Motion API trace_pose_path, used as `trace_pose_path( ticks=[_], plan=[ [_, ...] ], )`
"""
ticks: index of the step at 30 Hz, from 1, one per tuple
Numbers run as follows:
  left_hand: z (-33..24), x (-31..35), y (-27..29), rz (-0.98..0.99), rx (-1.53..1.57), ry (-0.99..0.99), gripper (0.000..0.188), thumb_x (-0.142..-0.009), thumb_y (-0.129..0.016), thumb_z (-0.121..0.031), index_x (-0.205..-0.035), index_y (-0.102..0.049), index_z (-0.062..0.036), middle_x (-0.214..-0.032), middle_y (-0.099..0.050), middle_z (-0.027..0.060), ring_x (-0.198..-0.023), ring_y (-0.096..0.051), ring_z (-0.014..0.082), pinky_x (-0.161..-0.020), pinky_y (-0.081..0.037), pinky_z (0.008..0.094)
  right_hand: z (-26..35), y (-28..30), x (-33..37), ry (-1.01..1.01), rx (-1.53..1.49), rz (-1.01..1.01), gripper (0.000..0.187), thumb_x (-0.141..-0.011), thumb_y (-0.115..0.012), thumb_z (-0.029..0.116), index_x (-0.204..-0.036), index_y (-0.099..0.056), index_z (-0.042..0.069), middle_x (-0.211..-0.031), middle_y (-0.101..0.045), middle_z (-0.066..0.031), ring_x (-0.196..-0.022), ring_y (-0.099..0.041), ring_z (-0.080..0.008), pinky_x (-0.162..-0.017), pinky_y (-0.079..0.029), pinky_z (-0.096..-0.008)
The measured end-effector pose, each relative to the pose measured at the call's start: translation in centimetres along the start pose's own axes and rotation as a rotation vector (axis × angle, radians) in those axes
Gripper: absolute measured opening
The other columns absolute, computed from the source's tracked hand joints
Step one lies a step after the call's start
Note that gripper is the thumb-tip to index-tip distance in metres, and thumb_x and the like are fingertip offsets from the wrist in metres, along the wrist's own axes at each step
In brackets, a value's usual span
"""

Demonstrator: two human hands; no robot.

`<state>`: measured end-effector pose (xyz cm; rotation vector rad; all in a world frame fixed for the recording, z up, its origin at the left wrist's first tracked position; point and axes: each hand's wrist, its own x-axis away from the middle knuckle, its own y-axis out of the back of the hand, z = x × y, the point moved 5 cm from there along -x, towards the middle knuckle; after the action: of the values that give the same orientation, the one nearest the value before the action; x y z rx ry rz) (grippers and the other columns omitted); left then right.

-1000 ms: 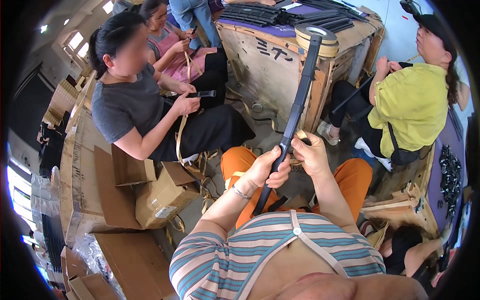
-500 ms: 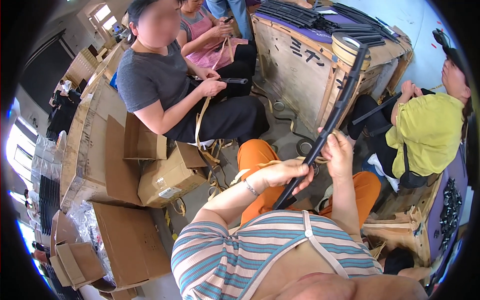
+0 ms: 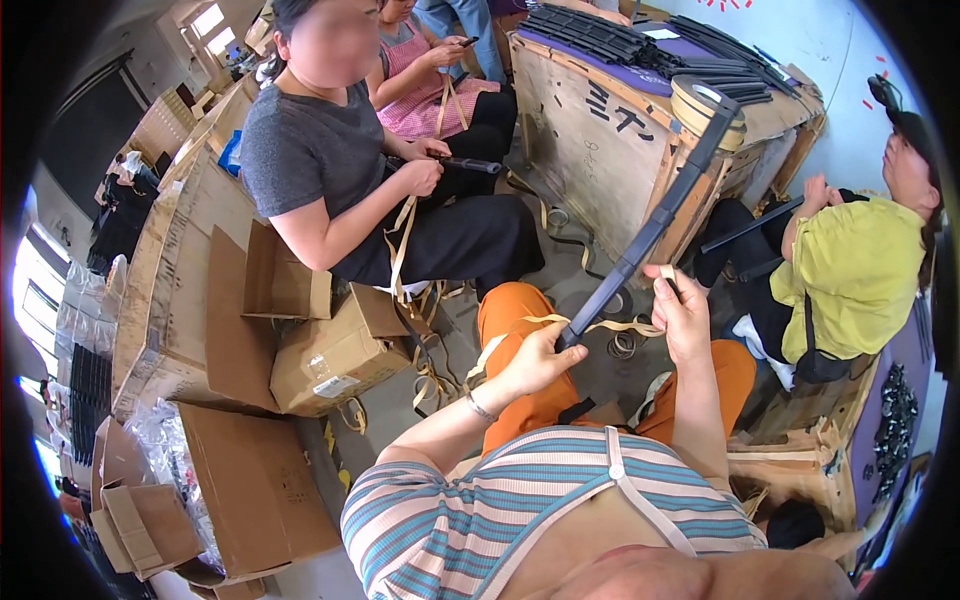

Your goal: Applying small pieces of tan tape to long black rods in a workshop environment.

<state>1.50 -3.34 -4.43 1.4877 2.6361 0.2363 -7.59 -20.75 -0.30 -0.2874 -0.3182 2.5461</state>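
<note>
A long black tube [image 3: 640, 245] with stepped sections slants up and away to the right in front of me. My left hand [image 3: 540, 362] is closed round its near end, thumb along the side. To the right of the tube and apart from it, my right hand [image 3: 684, 315] pinches a narrow tan strip [image 3: 625, 326]. That strip runs from beside my left hand, past the tube, to my right fingers, where a short end sticks up. Whether the strip is stuck to the tube, I cannot tell. Below, my orange trousers [image 3: 520, 330] lie under both hands.
Ahead stands a wooden crate [image 3: 590, 150] topped with black tubes and tan tape rolls [image 3: 705, 105]. Opposite, a seated person in grey [image 3: 320, 150] holds a similar tube; another in yellow-green [image 3: 860, 270] sits right. Cardboard boxes [image 3: 260, 480] stand left. Loose strips [image 3: 430, 385] litter the floor.
My right hand has come off the tube and now holds the tan strip beside it. My left hand has shifted left, and its grip is now at the tube's near end.
</note>
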Motion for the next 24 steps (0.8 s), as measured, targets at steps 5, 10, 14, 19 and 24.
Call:
trace_pose_path(
  ticks=[5, 10, 14, 19, 24],
  plan=[
    [-0.1, -2.1, 2.1, -0.106, -0.085, 0.058, 0.029, -0.081, -0.065, -0.028, -0.091, -0.055, -0.0017, -0.063, -0.046, -0.0031, -0.060, -0.044, 0.0055, -0.053, -0.037, 0.0237, -3.1, 1.8, -0.3, -0.200, 0.164, -0.001, 0.021, -0.092, -0.047, 0.018, -0.104, -0.056, 0.002, -0.056, -0.032, 0.0089, -0.045, -0.028, -0.0003, -0.043, -0.025, -0.0177],
    [-2.2, -8.6, 2.4, -0.187, -0.011, 0.095, 0.021, -0.081, -0.061, -0.020, -0.085, -0.054, -0.0008, -0.060, -0.048, -0.0009, -0.050, -0.044, 0.0067, -0.045, -0.037, 0.0234, -5.4, 4.4, -2.3, -0.180, 0.398, 0.059, 0.019, -0.088, -0.054, 0.017, -0.092, -0.063, 0.001, -0.065, -0.052, 0.0036, -0.054, -0.044, -0.0044, -0.049, -0.036, -0.0210],
    [-3.4, -16.2, 3.6, -0.210, 0.088, 0.122, 0.020, -0.082, -0.058, -0.020, -0.075, -0.050, -0.0029, -0.053, -0.044, -0.0010, -0.041, -0.040, 0.0079, -0.038, -0.032, 0.0240, -10.7, 7.4, -6.0, -0.212, 0.464, 0.140, 0.019, -0.085, -0.057, 0.016, -0.091, -0.064, 0.000, -0.067, -0.056, -0.0003, -0.062, -0.047, -0.0070, -0.057, -0.040, -0.0247],
    [-7.0, -28.3, 3.4, -0.240, 0.052, 0.074, 0.018, -0.080, -0.057, -0.015, -0.073, -0.049, -0.0020, -0.054, -0.046, 0.0021, -0.040, -0.041, 0.0106, -0.038, -0.032, 0.0247, -15.9, 13.6, -8.8, -0.380, 0.486, 0.133, 0.019, -0.084, -0.060, 0.018, -0.090, -0.065, 0.000, -0.074, -0.061, 0.0000, -0.068, -0.051, -0.0068, -0.062, -0.042, -0.0227],
    [-9.2, -39.5, 3.5, -0.235, -0.049, 0.056, 0.013, -0.077, -0.056, -0.010, -0.070, -0.049, -0.0013, -0.057, -0.046, 0.0022, -0.043, -0.042, 0.0109, -0.040, -0.034, 0.0254, -18.1, 14.9, -10.4, -0.314, 0.684, 0.040, 0.021, -0.081, -0.059, 0.025, -0.086, -0.065, 0.005, -0.072, -0.063, -0.0125, -0.064, -0.062, -0.0231, -0.059, -0.046, -0.0348]
  ],
)
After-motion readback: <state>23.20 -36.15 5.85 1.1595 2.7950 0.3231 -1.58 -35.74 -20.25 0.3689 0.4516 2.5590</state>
